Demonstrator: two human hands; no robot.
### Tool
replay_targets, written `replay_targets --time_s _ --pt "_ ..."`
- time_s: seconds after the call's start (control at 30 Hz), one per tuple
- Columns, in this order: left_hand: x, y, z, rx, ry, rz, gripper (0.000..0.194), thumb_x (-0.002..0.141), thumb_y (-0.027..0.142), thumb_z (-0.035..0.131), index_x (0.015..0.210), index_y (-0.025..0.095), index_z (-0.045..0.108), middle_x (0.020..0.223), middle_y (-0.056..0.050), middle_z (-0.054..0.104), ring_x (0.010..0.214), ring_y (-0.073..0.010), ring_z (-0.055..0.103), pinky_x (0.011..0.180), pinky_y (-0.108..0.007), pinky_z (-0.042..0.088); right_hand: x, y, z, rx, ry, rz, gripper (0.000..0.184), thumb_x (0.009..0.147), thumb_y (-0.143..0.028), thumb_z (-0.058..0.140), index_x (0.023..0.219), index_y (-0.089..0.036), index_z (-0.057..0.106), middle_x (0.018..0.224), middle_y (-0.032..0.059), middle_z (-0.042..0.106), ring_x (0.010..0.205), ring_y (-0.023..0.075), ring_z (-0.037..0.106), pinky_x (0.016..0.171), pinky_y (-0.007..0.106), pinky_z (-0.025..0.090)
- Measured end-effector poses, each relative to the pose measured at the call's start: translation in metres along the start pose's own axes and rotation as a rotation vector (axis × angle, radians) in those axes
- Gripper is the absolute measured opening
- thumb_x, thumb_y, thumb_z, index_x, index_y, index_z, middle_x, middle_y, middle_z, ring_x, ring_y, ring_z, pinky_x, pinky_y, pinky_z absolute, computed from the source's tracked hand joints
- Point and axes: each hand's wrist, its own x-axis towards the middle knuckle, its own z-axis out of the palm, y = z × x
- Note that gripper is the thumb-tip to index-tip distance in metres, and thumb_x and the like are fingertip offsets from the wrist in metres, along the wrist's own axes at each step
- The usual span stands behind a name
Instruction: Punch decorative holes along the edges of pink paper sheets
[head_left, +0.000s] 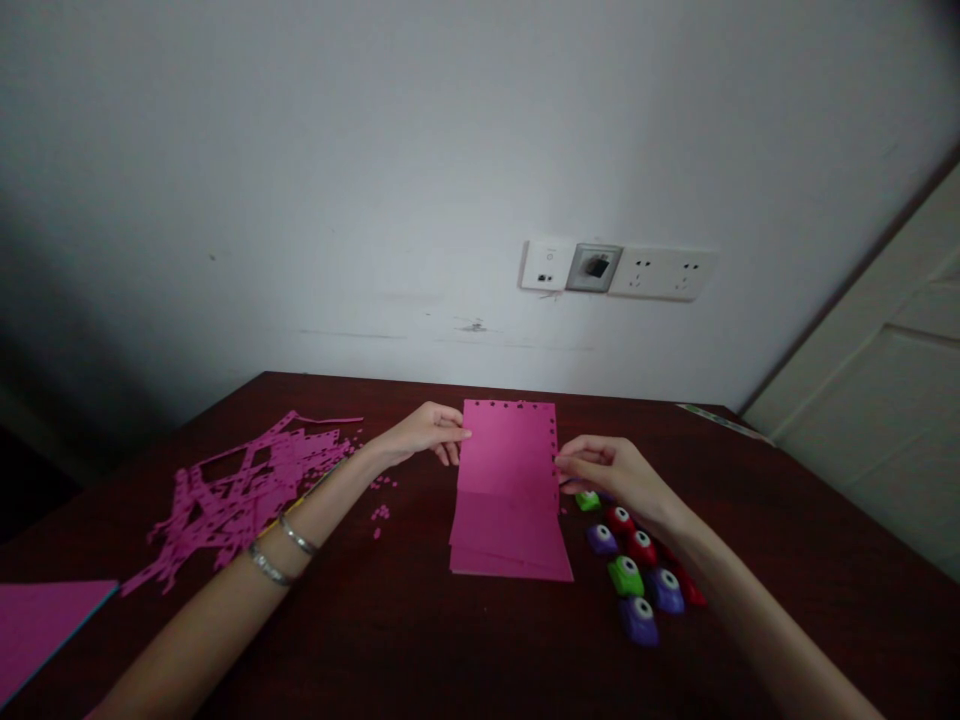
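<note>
A pink sheet of paper (506, 450), with small punched holes along its top and right edges, is held up at its two sides. On its left edge, my left hand (431, 432) pinches it between thumb and fingers. My right hand (611, 472) grips the right edge, over part of the row of holes. More pink paper (517, 555) lies flat on the table just below the held sheet. Close by my right forearm are several small craft punches (642, 546) in purple, green and red, partly hidden by the arm.
Punched pink paper strips (262, 490) lie in a tangled pile on the left of the dark wooden table (420, 640). Tiny pink paper pieces (381, 513) are scattered beside it. A pink stack (49, 625) sits at the lower left. The wall behind has sockets (660, 272).
</note>
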Motion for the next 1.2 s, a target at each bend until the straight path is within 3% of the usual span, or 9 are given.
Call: replay_targets --time_s 0.17,0.27,0.33,0.5,0.63,0.83,1.07,1.2 --pt "-0.001 0.001 0.012 0.172 0.23 0.056 0.027 0.07 0.039 0.063 0.061 0.014 0.058 0.05 0.0 0.059 0.038 -0.0047 0.047 0.04 -0.019 0.034 -0.004 -0.006 0.007 -0.147 0.11 -0.116 0.026 0.067 -0.043 0.065 0.073 -0.018 0.062 0.072 0.0031 0.066 0.067 0.0162 0.062 0.066 0.03 0.051" --pt "-0.008 0.012 0.037 0.176 0.109 0.049 0.032 0.072 0.044 0.061 0.067 0.013 0.062 0.059 -0.005 0.063 0.049 -0.0096 0.055 0.045 -0.021 0.041 -0.007 -0.011 0.014 -0.282 0.161 -0.214 0.022 0.071 -0.04 0.062 0.073 -0.019 0.063 0.072 0.0045 0.066 0.068 0.0171 0.061 0.063 0.029 0.049" --pt "-0.012 0.019 0.057 0.058 0.013 0.061 0.035 0.073 0.046 0.06 0.078 0.012 0.064 0.07 -0.008 0.065 0.06 -0.0137 0.06 0.051 -0.025 0.047 -0.01 -0.012 0.021 -0.378 0.176 -0.259 0.018 0.073 -0.037 0.06 0.073 -0.02 0.064 0.071 0.0045 0.067 0.066 0.0172 0.06 0.06 0.028 0.048" --pt "-0.019 0.027 0.09 -0.113 0.013 0.077 0.039 0.071 0.047 0.063 0.085 0.01 0.063 0.078 -0.011 0.065 0.07 -0.0165 0.062 0.059 -0.029 0.051 -0.014 -0.011 0.034 -0.523 0.14 -0.375 0.014 0.077 -0.032 0.056 0.076 -0.022 0.066 0.072 0.0031 0.067 0.065 0.0165 0.06 0.057 0.026 0.045" --pt "-0.022 0.031 0.092 -0.127 0.003 0.079 0.038 0.072 0.046 0.062 0.085 0.01 0.064 0.08 -0.011 0.066 0.071 -0.0165 0.062 0.059 -0.029 0.052 -0.016 -0.012 0.037 -0.527 0.111 -0.413 0.012 0.077 -0.03 0.057 0.075 -0.023 0.066 0.075 0.0028 0.068 0.068 0.0168 0.06 0.06 0.027 0.045" --pt "-0.024 0.033 0.092 -0.156 -0.048 0.045 0.033 0.075 0.042 0.06 0.081 0.01 0.065 0.074 -0.009 0.066 0.068 -0.0159 0.063 0.059 -0.029 0.052 -0.015 -0.014 0.034 -0.462 0.025 -0.353 0.01 0.076 -0.028 0.058 0.074 -0.023 0.066 0.075 0.0016 0.066 0.071 0.0165 0.059 0.065 0.027 0.044" --pt "-0.025 0.032 0.095 -0.183 -0.043 0.019 0.029 0.075 0.039 0.06 0.075 0.01 0.064 0.069 -0.007 0.065 0.061 -0.0135 0.062 0.057 -0.028 0.052 -0.015 -0.016 0.036 -0.361 -0.07 -0.262 0.014 0.079 -0.026 0.053 0.071 -0.021 0.064 0.068 0.0006 0.063 0.063 0.0131 0.056 0.058 0.025 0.045" --pt "-0.026 0.033 0.094 -0.159 -0.047 -0.005 0.024 0.075 0.033 0.06 0.075 0.01 0.065 0.067 -0.008 0.065 0.061 -0.0141 0.062 0.057 -0.029 0.052 -0.015 -0.015 0.038 -0.352 -0.059 -0.231 0.014 0.078 -0.026 0.053 0.07 -0.02 0.063 0.067 0.0013 0.063 0.061 0.0129 0.056 0.056 0.024 0.046"
